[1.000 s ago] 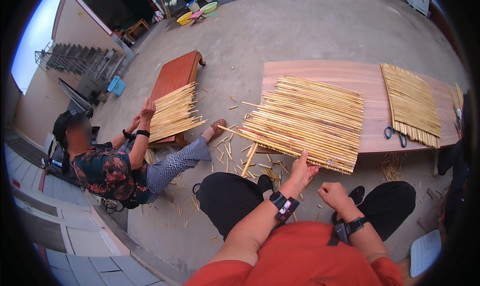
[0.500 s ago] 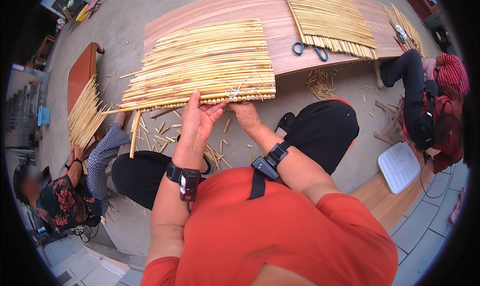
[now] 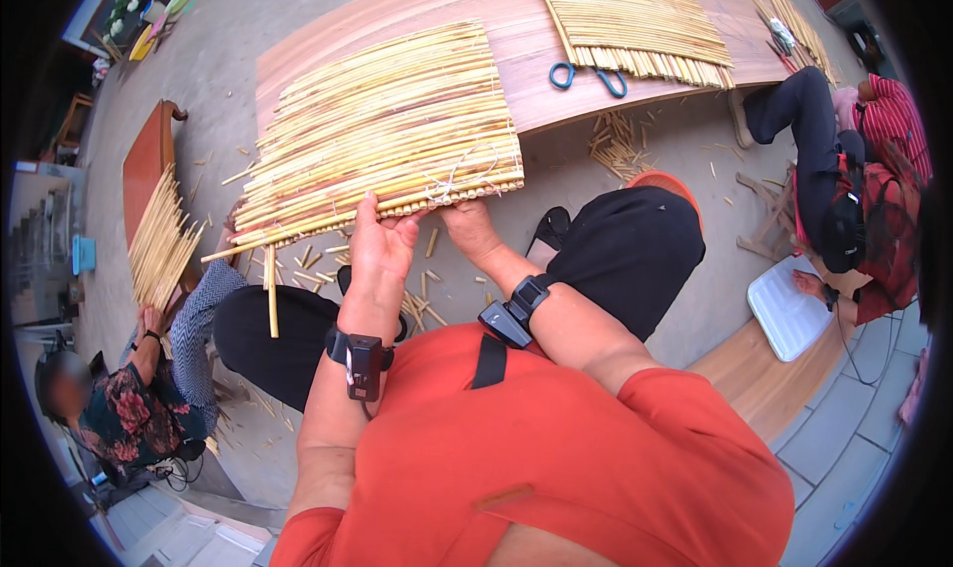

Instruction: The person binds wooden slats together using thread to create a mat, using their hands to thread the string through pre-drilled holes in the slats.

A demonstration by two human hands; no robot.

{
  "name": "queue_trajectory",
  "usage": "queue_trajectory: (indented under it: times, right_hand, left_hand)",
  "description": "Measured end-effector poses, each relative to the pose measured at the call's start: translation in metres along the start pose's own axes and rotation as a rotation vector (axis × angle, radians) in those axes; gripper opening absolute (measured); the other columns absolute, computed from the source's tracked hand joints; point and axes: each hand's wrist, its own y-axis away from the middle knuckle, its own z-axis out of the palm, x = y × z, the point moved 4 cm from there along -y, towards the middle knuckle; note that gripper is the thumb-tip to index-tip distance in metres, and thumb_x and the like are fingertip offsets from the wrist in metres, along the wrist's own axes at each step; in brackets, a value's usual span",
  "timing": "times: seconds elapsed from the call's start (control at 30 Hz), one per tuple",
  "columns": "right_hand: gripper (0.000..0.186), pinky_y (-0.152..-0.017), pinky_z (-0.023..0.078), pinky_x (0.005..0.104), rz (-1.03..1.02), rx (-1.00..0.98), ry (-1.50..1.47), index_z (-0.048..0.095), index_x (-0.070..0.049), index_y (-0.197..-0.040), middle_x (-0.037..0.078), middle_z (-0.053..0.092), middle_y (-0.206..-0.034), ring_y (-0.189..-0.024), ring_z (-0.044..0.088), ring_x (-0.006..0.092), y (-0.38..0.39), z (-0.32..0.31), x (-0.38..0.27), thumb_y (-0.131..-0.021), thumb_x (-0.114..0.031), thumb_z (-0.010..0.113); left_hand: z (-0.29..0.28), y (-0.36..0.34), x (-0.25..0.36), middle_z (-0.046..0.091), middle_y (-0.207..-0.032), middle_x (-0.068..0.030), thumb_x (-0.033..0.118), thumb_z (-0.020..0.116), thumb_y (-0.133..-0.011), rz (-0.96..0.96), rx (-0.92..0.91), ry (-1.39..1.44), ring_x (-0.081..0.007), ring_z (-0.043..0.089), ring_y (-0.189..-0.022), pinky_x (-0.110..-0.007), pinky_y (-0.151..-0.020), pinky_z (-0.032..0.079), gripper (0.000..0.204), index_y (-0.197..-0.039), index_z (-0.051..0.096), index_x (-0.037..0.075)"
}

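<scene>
A mat of yellow reed sticks (image 3: 382, 120) tied side by side rests partly on the wooden table, its near edge jutting toward me. My left hand (image 3: 379, 237) grips that edge palm up, thumb on top and fingers curled beneath. Close beside it, my right hand (image 3: 470, 227) holds the same edge from below, its fingertips hidden under the reeds. White string (image 3: 457, 177) lies in a loose loop and knot on the mat near its right corner. One short stick (image 3: 273, 291) hangs down below the mat's left end.
Dark-handled scissors (image 3: 588, 78) lie by a second reed mat (image 3: 635, 19) on the table (image 3: 328, 53). Cut reed pieces (image 3: 620, 148) litter the floor. On the left, a person handles a reed bundle (image 3: 162, 239); on the right, another person's hand touches a white tray (image 3: 784, 314).
The whole view has shifted, so the mat and table appear further left. My hands keep their hold on the near edge. A person's hand has appeared over the white tray at right.
</scene>
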Motion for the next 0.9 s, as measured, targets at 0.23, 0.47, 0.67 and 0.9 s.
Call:
queue_trajectory:
  times: [0.23, 0.47, 0.67, 0.9]
  right_hand:
    - [0.027, -0.094, 0.044, 0.0326, -0.016, -0.024, 0.158, 0.064, -0.004, -0.112, 0.004, 0.065, -0.110, -0.105, 0.057, 0.0176, 0.014, -0.011, 0.010, -0.085, -0.004, 0.063]
    - [0.027, -0.087, 0.049, 0.0293, 0.119, -0.028, 0.014, 0.065, -0.002, -0.111, 0.003, 0.066, -0.107, -0.100, 0.059, 0.0127, 0.011, -0.012, -0.006, -0.083, -0.003, 0.067]
    - [0.027, -0.090, 0.047, 0.0297, 0.008, -0.006, -0.138, 0.067, -0.004, -0.107, 0.001, 0.067, -0.105, -0.100, 0.059, 0.0122, -0.003, -0.002, -0.030, -0.082, 0.004, 0.064]
    - [0.008, -0.074, 0.048, 0.0306, -0.068, -0.173, 0.370, 0.064, -0.003, -0.088, 0.006, 0.065, -0.081, -0.078, 0.059, 0.0181, 0.020, -0.011, 0.009, -0.080, -0.002, 0.063]
  left_hand:
    - [-0.010, 0.005, -0.013, 0.059, -0.120, -0.0177, 0.040, 0.040, -0.100, -0.049, -0.007, -0.032, -0.0376, 0.064, -0.100, -0.023, -0.048, 0.054, 0.049, -0.133, 0.041, 0.004]
    - [0.001, 0.017, -0.009, 0.060, -0.118, -0.0163, 0.041, 0.042, -0.099, -0.042, -0.056, -0.060, -0.0343, 0.063, -0.101, -0.023, -0.049, 0.053, 0.048, -0.132, 0.043, 0.006]
    - [0.017, 0.025, 0.000, 0.060, -0.119, -0.0146, 0.040, 0.044, -0.098, -0.005, -0.021, -0.005, -0.0331, 0.064, -0.099, -0.022, -0.046, 0.051, 0.048, -0.132, 0.043, 0.005]
    - [0.029, 0.023, 0.066, 0.064, -0.106, -0.0083, 0.040, 0.050, -0.096, 0.041, -0.314, 0.228, -0.0243, 0.066, -0.086, -0.023, -0.049, 0.048, 0.040, -0.121, 0.053, 0.009]
